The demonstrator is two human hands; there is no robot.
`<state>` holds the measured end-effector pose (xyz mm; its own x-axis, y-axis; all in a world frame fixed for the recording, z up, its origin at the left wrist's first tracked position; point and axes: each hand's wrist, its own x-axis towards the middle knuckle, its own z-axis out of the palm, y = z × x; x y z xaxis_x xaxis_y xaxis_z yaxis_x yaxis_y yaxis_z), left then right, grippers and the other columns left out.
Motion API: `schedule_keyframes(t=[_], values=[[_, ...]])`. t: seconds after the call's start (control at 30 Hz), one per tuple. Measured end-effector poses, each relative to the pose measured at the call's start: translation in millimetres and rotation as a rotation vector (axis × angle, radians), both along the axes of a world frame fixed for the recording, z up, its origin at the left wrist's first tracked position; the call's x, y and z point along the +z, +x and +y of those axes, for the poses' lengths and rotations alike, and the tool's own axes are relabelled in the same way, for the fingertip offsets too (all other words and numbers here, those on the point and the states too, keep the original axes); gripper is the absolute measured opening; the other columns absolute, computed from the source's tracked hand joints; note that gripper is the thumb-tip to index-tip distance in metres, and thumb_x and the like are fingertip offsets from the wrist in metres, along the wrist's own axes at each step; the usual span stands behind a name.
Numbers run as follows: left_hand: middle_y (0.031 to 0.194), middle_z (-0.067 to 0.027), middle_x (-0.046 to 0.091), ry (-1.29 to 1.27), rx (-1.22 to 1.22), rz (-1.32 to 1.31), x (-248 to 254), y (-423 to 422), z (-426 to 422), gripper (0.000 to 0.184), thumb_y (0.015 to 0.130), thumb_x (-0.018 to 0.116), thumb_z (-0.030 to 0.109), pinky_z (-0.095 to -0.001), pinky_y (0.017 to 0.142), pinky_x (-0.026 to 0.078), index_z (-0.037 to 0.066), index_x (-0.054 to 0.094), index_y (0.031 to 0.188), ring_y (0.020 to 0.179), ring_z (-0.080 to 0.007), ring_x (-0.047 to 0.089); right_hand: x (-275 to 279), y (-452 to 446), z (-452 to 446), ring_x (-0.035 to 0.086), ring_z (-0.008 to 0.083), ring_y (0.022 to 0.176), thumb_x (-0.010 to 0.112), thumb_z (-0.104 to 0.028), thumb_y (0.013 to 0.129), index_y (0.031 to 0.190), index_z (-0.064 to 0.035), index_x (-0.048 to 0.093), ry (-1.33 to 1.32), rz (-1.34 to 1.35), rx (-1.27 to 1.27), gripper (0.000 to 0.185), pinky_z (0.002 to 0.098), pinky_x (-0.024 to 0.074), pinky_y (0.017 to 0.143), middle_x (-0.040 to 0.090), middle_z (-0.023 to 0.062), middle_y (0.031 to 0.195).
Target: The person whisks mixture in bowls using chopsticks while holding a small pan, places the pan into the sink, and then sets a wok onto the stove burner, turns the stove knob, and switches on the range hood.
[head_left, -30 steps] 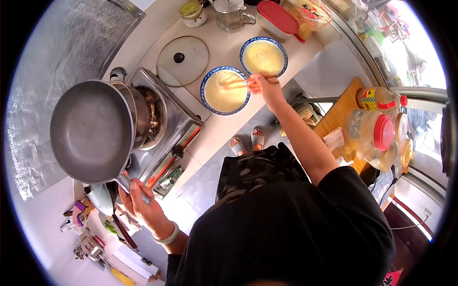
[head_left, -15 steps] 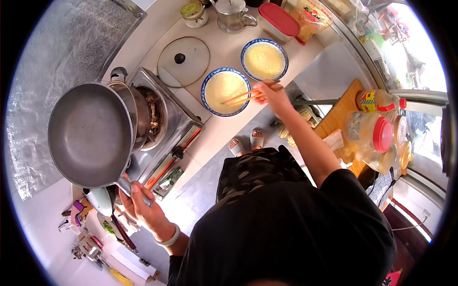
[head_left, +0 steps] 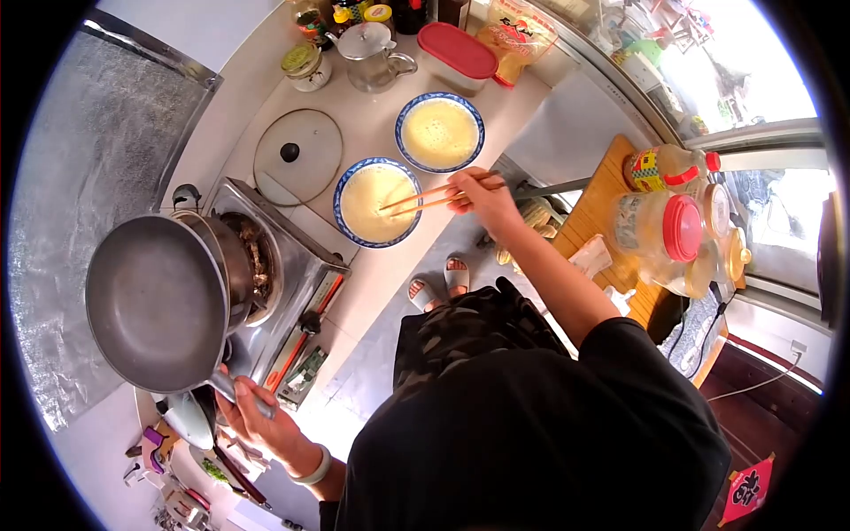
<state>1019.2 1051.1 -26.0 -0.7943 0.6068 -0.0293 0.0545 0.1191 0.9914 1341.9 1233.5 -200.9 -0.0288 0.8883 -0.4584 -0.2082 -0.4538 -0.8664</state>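
Right fingers: my right hand was pinching the chopsticks, fingers closed in around their upper ends.
Chopsticks: they slanted over the rim, tips at the pale yellow liquid; I could not tell how deep they reached.
Near bowl: this blue-rimmed near bowl stood at the counter's edge, below the tips.
Left fingers: my left hand was wrapped around the pan's handle.
Pan: the bare inside of the pan faced up, well apart from the bowls.
Far bowl: the far bowl, with similar liquid, sat right beside the near one, on the side away from the stove.
Lid: the glass lid lay flat on the counter between near bowl and stove, crowding that side.
Pot: the pot was partly hidden by the pan; I could not tell if they touched.
Back row: jar, jug, red-lidded box and bag lined the counter behind the bowls.
Right side: big jar and bottle stood on the wooden table, beyond my forearm.
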Motion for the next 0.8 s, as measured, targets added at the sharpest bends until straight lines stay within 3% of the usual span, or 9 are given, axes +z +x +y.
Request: schedule_keyframes(t=[0.1,0.3,0.57,0.63,0.73,0.8], values=[[0.073,-0.0018,0.047,-0.038,-0.044,0.145,-1.8,8.7,3.8,0.038,0.09,0.051,0.015,-0.0179,0.051,0.026,-0.005,0.051,0.122,0.054,-0.0067,0.033,11.7,16.6,-4.4,0.064,0.016,0.068,0.052,-0.022,0.093,0.096,-0.0014,0.06,0.062,0.013,-0.021,0.023,0.0257,0.0512,0.061,0.065,0.0085,0.082],[0.075,-0.0018,0.046,-0.03,-0.028,-0.029,3.9,9.5,13.4,0.039,0.089,0.052,0.015,-0.0186,0.055,0.027,-0.005,0.05,0.122,0.057,-0.0079,0.034,25.0,61.9,6.3,0.063,0.0178,0.068,0.053,-0.024,0.093,0.094,-0.0021,0.062,0.119,0.093,-0.27,0.024,0.0299,0.0527,0.064,0.064,0.0089,0.082],[0.074,-0.0011,0.047,-0.055,-0.084,0.042,-0.1,19.3,14.3,0.038,0.089,0.052,0.016,-0.0178,0.052,0.027,-0.003,0.051,0.122,0.056,-0.0072,0.035,-33.7,82.8,52.0,0.064,0.0189,0.066,0.054,-0.02,0.091,0.095,-0.0009,0.061,0.161,-0.015,-0.521,0.021,0.03,0.0537,0.059,0.064,0.0104,0.081],[0.073,-0.0009,0.047,-0.063,-0.109,0.19,-4.7,23.8,13.9,0.038,0.089,0.052,0.016,-0.0179,0.051,0.026,-0.003,0.051,0.122,0.056,-0.007,0.035,-40.0,60.5,70.5,0.064,0.019,0.066,0.055,-0.02,0.091,0.095,-0.0008,0.061,0.151,0.038,-0.506,0.021,0.0299,0.054,0.06,0.064,0.0101,0.08],[0.073,-0.0008,0.047,-0.053,-0.029,-0.001,-1.0,24.3,15.4,0.037,0.09,0.051,0.015,-0.0177,0.051,0.027,-0.003,0.051,0.122,0.056,-0.0066,0.035,-39.5,55.3,70.2,0.065,0.0195,0.069,0.057,-0.023,0.09,0.095,-0.001,0.061,0.137,0.045,-0.377,0.023,0.0296,0.0543,0.064,0.066,0.0114,0.084],[0.073,-0.0023,0.049,-0.055,-0.061,0.086,-4.8,24.1,15.3,0.038,0.091,0.049,0.016,-0.0183,0.047,0.026,-0.006,0.049,0.122,0.052,-0.0058,0.032,-23.9,63.8,50.4,0.064,0.0184,0.067,0.057,-0.022,0.089,0.092,-0.0007,0.061,0.07,-0.001,-0.284,0.022,0.0295,0.0544,0.062,0.065,0.0096,0.08]])
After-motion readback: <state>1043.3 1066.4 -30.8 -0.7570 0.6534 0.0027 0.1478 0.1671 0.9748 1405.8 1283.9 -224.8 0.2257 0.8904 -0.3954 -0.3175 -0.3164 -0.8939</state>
